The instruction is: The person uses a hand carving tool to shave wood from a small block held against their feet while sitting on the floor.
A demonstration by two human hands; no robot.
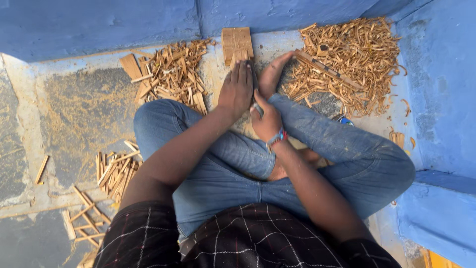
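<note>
I sit cross-legged on the floor in blue jeans. My left hand [237,88] lies flat, fingers together, pressing down on a piece of wood just below a flat wooden block [237,43]. My right hand [266,120], with a coloured wristband, is closed around a small metal tool whose tip shows at my thumb. My bare foot [273,72] rests beside the left hand, against the wood. What lies under the left palm is hidden.
A pile of cut wooden sticks [171,74] lies to the left, a heap of curled wood shavings [352,59] with a long wooden strip to the right. More sticks [115,168] lie by my left knee. Blue walls [436,99] close in behind and right.
</note>
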